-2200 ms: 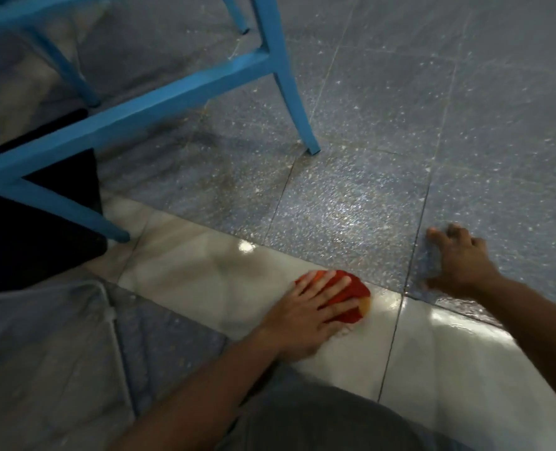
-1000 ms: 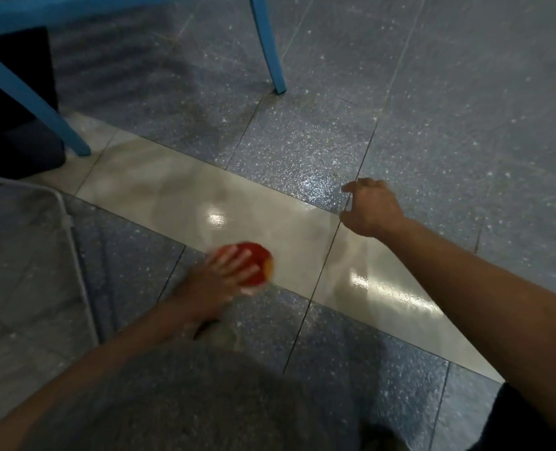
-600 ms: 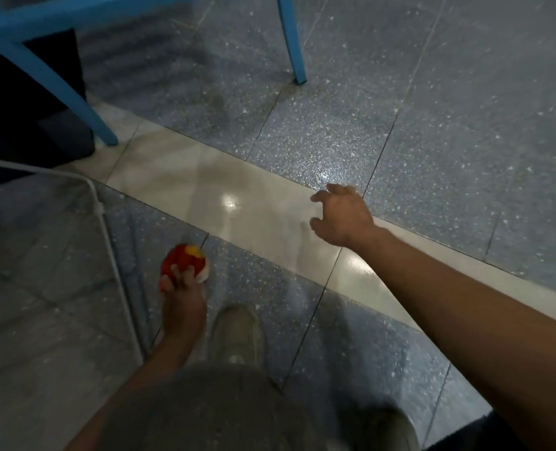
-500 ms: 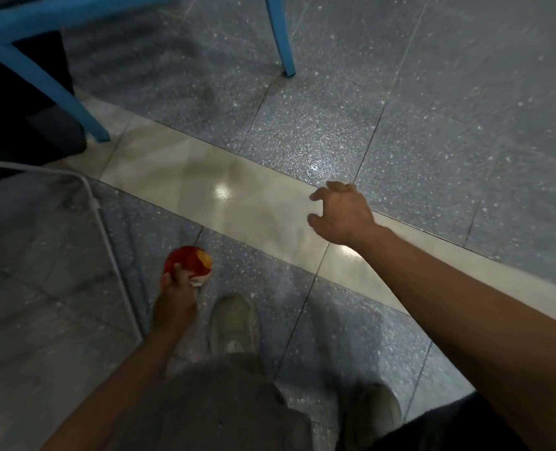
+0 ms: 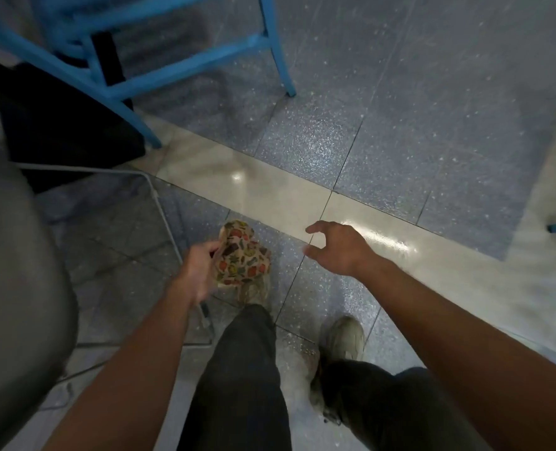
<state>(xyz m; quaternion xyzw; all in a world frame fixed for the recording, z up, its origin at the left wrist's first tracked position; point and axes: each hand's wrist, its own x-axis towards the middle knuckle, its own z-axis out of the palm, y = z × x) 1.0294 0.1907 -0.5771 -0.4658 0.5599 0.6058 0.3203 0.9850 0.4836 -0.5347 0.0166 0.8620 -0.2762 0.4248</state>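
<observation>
My left hand (image 5: 199, 272) grips a small soft item of beige patterned cloth (image 5: 241, 259) printed with red, yellow and green shapes. It hangs above the dark speckled floor, over my left shoe. Its red side, seen earlier, does not show. My right hand (image 5: 337, 247) hovers to the right of it with fingers loosely curled and holds nothing. It is over the pale tile strip (image 5: 270, 193) that runs across the floor.
A blue chair (image 5: 179, 65) stands at the upper left over a black object (image 5: 65, 125). A grey seat (image 5: 13, 271) on a thin metal frame (image 5: 159, 203) fills the left edge. My shoes (image 5: 343, 338) stand below on the floor.
I have risen from a crouch to standing. My left hand lifted the cloth item off the floor and turned it, so the patterned side now shows. My right hand came off the floor.
</observation>
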